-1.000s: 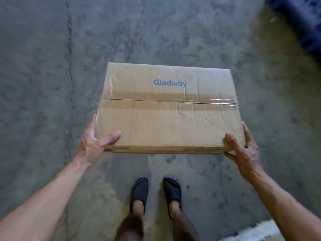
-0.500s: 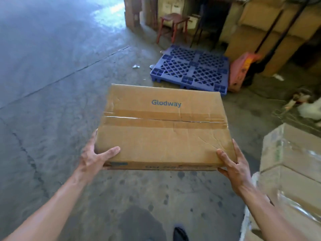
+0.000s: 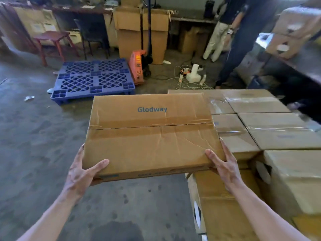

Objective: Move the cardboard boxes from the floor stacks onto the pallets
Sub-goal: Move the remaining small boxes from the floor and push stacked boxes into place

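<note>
You are holding the flat cardboard box point(image 3: 149, 136), printed "Glodway", in the centre of the frame, clear of the concrete floor point(image 3: 34, 153). Your left hand point(image 3: 81, 174) is gripping its near left corner, thumb lying on top and fingers running along the side edge. Your right hand point(image 3: 224, 166) is gripping the near right corner likewise. The box's right edge is overlapping the stack of taped boxes point(image 3: 271, 129) at the right of the frame; whether they touch cannot be told. The blue pallet point(image 3: 93, 79) is lying in the upper left, well beyond the box, an orange pallet jack point(image 3: 137, 68) just beside its right end.
</note>
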`<move>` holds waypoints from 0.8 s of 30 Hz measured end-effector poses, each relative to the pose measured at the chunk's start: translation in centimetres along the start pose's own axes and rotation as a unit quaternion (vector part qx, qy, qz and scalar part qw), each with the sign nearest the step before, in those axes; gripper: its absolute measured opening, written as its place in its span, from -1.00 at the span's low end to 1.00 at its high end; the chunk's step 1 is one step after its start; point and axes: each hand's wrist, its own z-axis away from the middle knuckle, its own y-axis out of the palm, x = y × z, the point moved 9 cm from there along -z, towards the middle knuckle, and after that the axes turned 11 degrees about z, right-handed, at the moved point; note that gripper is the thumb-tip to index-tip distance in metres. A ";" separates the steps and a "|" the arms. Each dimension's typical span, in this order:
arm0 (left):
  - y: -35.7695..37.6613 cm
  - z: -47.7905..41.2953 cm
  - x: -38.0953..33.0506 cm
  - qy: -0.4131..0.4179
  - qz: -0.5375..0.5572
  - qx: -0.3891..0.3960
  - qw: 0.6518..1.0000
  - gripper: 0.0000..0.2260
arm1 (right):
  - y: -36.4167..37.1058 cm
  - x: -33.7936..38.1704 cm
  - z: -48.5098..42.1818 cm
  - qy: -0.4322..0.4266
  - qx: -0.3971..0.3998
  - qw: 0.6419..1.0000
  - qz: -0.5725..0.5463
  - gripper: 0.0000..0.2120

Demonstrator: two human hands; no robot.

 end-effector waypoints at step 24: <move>29.0 17.7 18.3 -0.121 0.000 0.115 0.986 0.02 | -25.0 -28.5 6.3 0.152 -0.056 0.985 0.053 -0.21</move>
